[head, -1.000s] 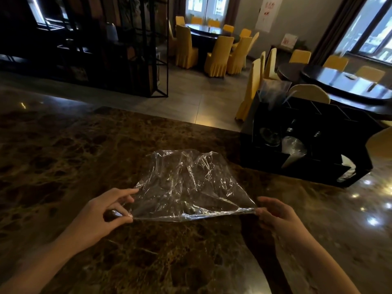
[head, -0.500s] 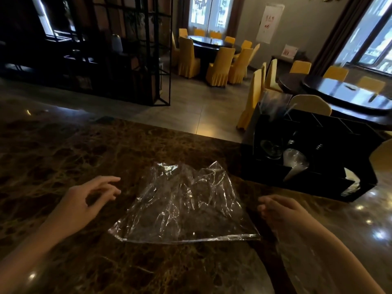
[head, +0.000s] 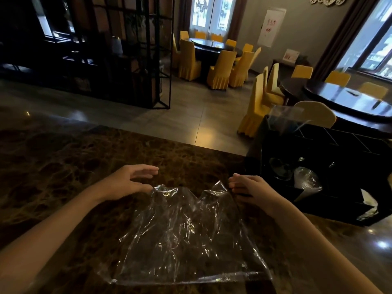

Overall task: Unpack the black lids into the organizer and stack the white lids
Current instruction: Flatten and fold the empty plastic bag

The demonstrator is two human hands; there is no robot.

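Lying flat and crumpled on the dark brown veined marble counter (head: pixel 63 166), the clear, empty plastic bag (head: pixel 182 236) is the nearest thing in the single head view, with both bare hands reaching to its far edge. The left hand (head: pixel 129 181) hovers at the bag's far left corner with fingers spread and curved, apart from one another and not clearly pinching the film; whether the thumb touches the plastic I cannot tell. The right hand (head: pixel 248 187) sits at the far right corner with its fingers curled together, seemingly nipping the bag's raised edge, though the contact itself is hidden behind the knuckles. To the right, standing on the counter, is the black compartmented organizer (head: pixel 331 158); clear plastic and dark round shapes show in its front openings, too dim to identify as the black lids. No white lids are visible anywhere, unless the pale shape at the organizer's lower right is one, which cannot be told. Judging by the emptied bag, the unpacking seems largely done, and clearing the wrapper and stacking the white lids appear to remain.
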